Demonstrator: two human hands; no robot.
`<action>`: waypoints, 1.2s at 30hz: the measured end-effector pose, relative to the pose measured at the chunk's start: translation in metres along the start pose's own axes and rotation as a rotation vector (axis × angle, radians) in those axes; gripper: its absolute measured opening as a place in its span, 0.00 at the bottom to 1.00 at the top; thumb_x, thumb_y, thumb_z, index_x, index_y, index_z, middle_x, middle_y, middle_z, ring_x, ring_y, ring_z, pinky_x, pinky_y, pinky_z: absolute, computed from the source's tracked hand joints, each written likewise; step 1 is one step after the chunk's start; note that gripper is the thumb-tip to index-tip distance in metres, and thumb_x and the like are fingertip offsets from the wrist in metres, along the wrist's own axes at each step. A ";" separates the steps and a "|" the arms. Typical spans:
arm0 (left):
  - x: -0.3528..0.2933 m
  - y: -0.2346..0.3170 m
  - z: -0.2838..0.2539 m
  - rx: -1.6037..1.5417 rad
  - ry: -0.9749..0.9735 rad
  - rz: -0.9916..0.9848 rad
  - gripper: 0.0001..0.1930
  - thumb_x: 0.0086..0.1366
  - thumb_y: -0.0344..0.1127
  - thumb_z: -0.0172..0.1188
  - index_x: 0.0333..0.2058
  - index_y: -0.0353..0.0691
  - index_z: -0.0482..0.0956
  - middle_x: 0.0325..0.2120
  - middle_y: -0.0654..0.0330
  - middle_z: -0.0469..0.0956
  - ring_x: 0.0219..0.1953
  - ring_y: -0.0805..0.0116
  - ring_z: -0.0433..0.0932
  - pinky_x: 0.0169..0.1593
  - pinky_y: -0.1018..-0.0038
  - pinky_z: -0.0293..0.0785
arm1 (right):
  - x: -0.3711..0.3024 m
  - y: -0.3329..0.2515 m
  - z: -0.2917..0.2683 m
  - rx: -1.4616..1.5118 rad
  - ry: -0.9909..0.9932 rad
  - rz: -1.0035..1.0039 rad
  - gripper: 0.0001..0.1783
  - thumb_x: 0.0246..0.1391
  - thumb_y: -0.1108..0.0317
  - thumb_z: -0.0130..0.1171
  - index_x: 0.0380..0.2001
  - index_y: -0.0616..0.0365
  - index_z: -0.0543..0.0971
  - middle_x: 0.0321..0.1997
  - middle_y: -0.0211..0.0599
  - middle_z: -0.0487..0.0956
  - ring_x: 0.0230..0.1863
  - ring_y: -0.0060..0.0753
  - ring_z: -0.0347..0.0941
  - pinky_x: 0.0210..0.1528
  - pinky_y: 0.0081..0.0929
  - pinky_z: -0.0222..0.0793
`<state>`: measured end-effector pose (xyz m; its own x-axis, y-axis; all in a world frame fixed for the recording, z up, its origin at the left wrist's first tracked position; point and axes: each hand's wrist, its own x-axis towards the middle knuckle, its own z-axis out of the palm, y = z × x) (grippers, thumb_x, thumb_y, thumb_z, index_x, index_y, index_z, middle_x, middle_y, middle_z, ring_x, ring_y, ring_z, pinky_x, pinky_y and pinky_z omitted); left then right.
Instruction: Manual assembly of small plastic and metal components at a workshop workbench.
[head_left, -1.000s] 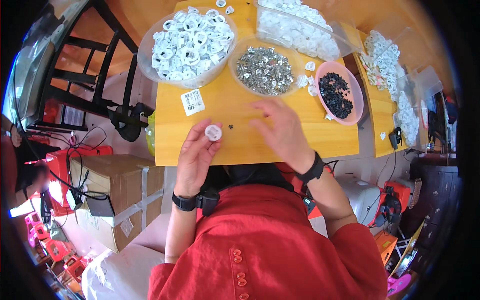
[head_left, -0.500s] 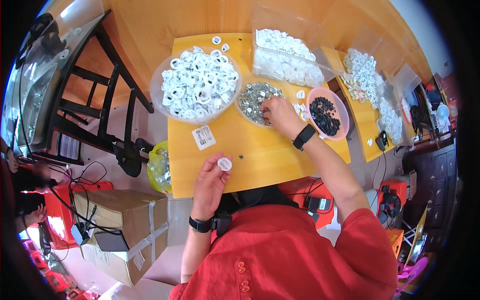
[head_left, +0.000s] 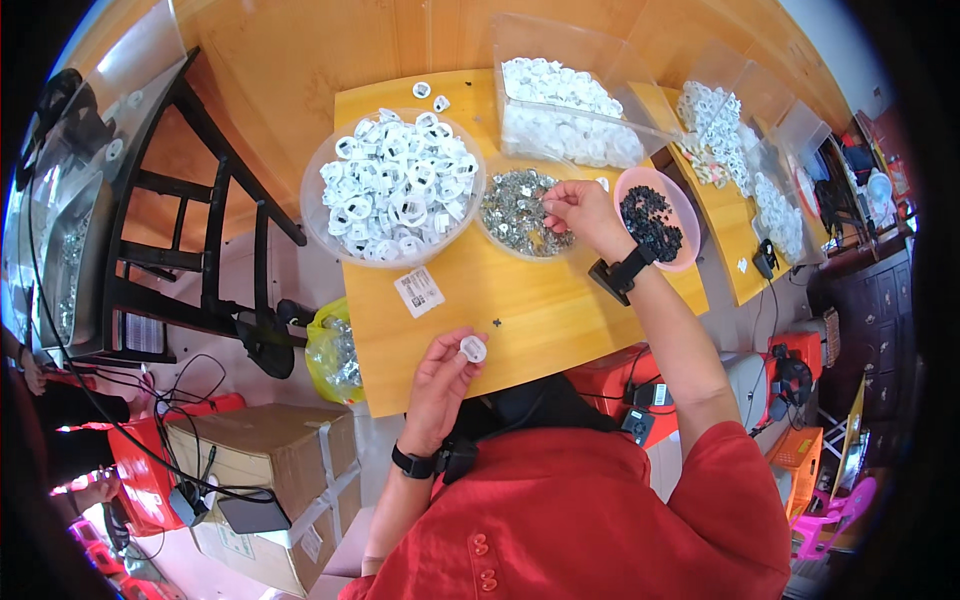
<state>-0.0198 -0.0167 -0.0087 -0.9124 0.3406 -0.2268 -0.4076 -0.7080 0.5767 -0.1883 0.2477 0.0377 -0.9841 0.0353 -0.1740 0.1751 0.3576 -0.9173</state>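
Left hand (head_left: 440, 385): thumb and fingers closed on a white round piece (head_left: 473, 349), one face turned up; the same grip shows in both earlier frames; it is held over the near edge of the table
Right hand (head_left: 583, 215): thumb and forefinger drawn together over the right side of the clear bowl (head_left: 530, 258); I cannot tell whether a part sits between them; one second ago this hand was blurred above the bare wood, fingers spread; half a second ago its fingers were down among the metal parts (head_left: 520, 200); now the fingertips are farther toward the pink bowl (head_left: 686, 218)
Wrists: a black band on each; the dark block on the right band (head_left: 632, 266) now shows at its near side, where half a second ago only the strap was plain
Black parts: a heap (head_left: 650, 222) in the pink bowl, just right of the right hand; one small black piece (head_left: 497, 323) lies on the table (head_left: 580, 305) near the white round piece, as in both earlier frames
White parts: heaped in the large round tub (head_left: 312, 205), left of the clear bowl; more fill the rectangular bin (head_left: 570, 147) behind
Card: the white printed card (head_left: 419, 291) lies in front of the tub, as before
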 end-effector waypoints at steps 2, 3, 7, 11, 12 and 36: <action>0.000 0.000 0.000 -0.006 0.010 0.005 0.15 0.67 0.26 0.48 0.52 0.35 0.69 0.47 0.55 0.74 0.42 0.74 0.73 0.46 0.79 0.69 | 0.000 0.000 0.000 0.035 -0.010 0.004 0.05 0.54 0.76 0.57 0.33 0.67 0.77 0.27 0.32 0.79 0.26 0.21 0.77 0.27 0.18 0.74; -0.001 0.000 0.001 -0.008 0.019 0.009 0.15 0.67 0.26 0.48 0.52 0.35 0.69 0.47 0.55 0.74 0.42 0.74 0.73 0.46 0.79 0.69 | -0.004 -0.001 -0.001 0.123 -0.018 0.034 0.05 0.55 0.75 0.57 0.33 0.67 0.77 0.28 0.33 0.79 0.27 0.21 0.77 0.28 0.18 0.74; 0.002 -0.003 0.001 -0.030 0.058 0.039 0.14 0.66 0.28 0.51 0.51 0.37 0.69 0.46 0.54 0.75 0.40 0.73 0.74 0.45 0.79 0.70 | -0.031 -0.019 -0.009 0.203 -0.111 0.085 0.06 0.56 0.73 0.57 0.37 0.64 0.77 0.30 0.30 0.79 0.29 0.19 0.76 0.33 0.16 0.74; 0.000 -0.004 0.001 -0.035 0.058 0.088 0.14 0.66 0.27 0.49 0.51 0.36 0.69 0.47 0.54 0.74 0.41 0.73 0.73 0.46 0.78 0.70 | -0.072 -0.023 -0.002 0.072 -0.344 0.017 0.06 0.56 0.74 0.57 0.36 0.63 0.77 0.30 0.29 0.79 0.29 0.18 0.76 0.33 0.17 0.73; 0.000 -0.005 0.001 -0.030 0.054 0.102 0.15 0.67 0.26 0.48 0.51 0.35 0.69 0.47 0.54 0.74 0.41 0.73 0.73 0.47 0.78 0.70 | -0.078 -0.017 0.006 0.010 -0.333 -0.009 0.05 0.55 0.75 0.57 0.35 0.64 0.77 0.29 0.30 0.79 0.27 0.19 0.75 0.31 0.17 0.72; 0.008 -0.008 0.019 0.013 0.142 0.168 0.10 0.67 0.29 0.47 0.44 0.36 0.71 0.44 0.53 0.75 0.36 0.74 0.71 0.42 0.80 0.67 | -0.085 0.013 0.045 -0.950 0.009 -0.463 0.06 0.52 0.66 0.54 0.27 0.54 0.77 0.20 0.42 0.78 0.23 0.46 0.77 0.24 0.40 0.70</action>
<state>-0.0229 0.0027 -0.0002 -0.9638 0.1268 -0.2346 -0.2495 -0.7392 0.6256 -0.1006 0.2076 0.0246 -0.9497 -0.2860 0.1275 -0.3091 0.9214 -0.2356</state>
